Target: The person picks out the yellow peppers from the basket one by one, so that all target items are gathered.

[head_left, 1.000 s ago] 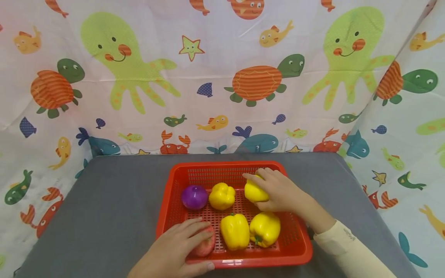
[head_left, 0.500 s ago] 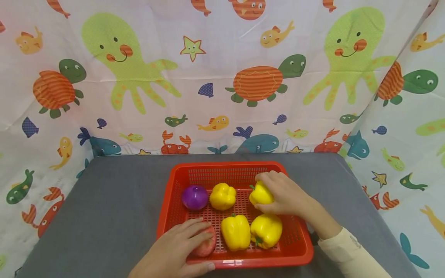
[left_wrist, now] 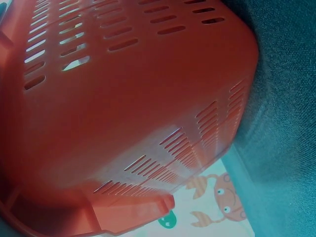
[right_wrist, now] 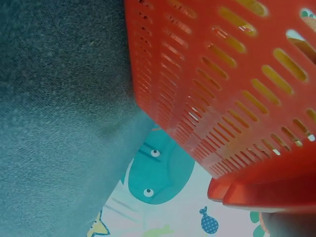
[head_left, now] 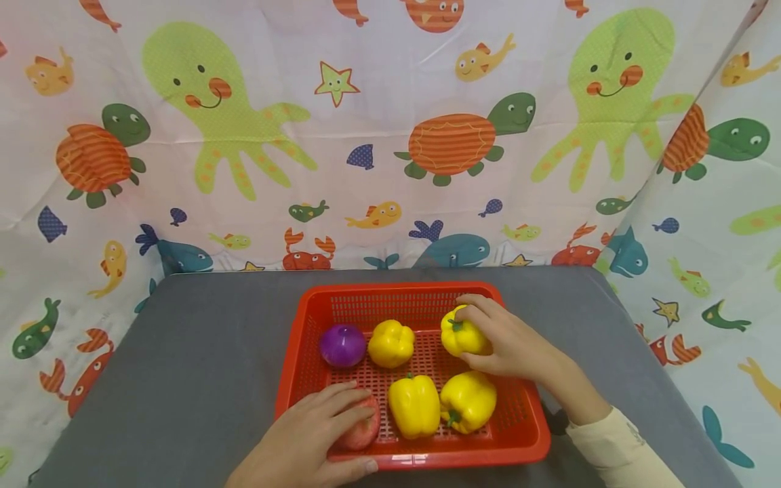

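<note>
In the head view a red plastic basket [head_left: 390, 462] holds several yellow bell peppers, a purple onion-like vegetable and a reddish apple. My right hand [head_left: 509, 342] grips one bell pepper [head_left: 459, 335] near the back right corner, fingers over its top and thumb at its near side. Its green stem faces toward me and left. My left hand [head_left: 311, 434] lies over the apple [head_left: 361, 430] at the front left, fingers curved across it and thumb by the front rim. Much of the apple is covered. Neither wrist view shows the fingers.
The purple vegetable [head_left: 343, 346] and a yellow pepper [head_left: 391, 344] sit in the back row. Two more peppers, one upright [head_left: 414, 407] and one tilted [head_left: 468, 402], lie in front. A grey cloth [head_left: 207, 366] covers the table; a printed curtain [head_left: 378, 81] hangs behind.
The gripped pepper has turned, so its stem, hidden at first, now shows toward me; it and my right hand have shifted slightly right. My left hand has stayed on the apple.
</note>
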A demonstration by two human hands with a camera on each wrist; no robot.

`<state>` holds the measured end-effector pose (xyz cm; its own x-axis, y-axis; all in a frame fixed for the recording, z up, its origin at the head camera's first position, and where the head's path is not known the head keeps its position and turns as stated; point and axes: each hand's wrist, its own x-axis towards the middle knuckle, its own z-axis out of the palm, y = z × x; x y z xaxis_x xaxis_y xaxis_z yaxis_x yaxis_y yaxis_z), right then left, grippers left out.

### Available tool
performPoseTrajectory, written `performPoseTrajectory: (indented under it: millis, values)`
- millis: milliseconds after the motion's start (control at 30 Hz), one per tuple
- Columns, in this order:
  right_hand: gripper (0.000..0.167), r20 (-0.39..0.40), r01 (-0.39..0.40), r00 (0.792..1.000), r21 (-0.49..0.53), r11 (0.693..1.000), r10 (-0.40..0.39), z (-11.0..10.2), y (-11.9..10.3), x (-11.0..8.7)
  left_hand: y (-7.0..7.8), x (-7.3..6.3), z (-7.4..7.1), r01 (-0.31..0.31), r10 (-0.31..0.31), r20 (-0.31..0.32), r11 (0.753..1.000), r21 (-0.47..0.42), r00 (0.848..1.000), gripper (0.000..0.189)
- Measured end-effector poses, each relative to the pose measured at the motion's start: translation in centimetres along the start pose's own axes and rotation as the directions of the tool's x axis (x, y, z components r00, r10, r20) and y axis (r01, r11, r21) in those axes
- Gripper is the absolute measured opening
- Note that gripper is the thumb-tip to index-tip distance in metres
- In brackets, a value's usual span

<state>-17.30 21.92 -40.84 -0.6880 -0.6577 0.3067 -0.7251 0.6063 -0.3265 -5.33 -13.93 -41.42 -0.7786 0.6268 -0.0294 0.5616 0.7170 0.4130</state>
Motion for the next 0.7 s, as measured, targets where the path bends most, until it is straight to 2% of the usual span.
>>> performPoseTrajectory:
  millis: [233, 700]
  values:
    - [0.044, -0.076, -0.019, 0.997, 0.014, 1.000, 0.020, -0.32, -0.16, -0.21, 0.00, 0.03, 0.12, -0.018, 0.018, -0.026, 1.000, 0.016, 0.999, 0.071]
    - [0.042, -0.195, 0.072, 0.978, 0.014, 0.997, -0.068, -0.80, 0.21, -0.90, -0.11, 0.02, 0.16, -0.017, 0.017, -0.025, 1.000, 0.012, 1.000, 0.071]
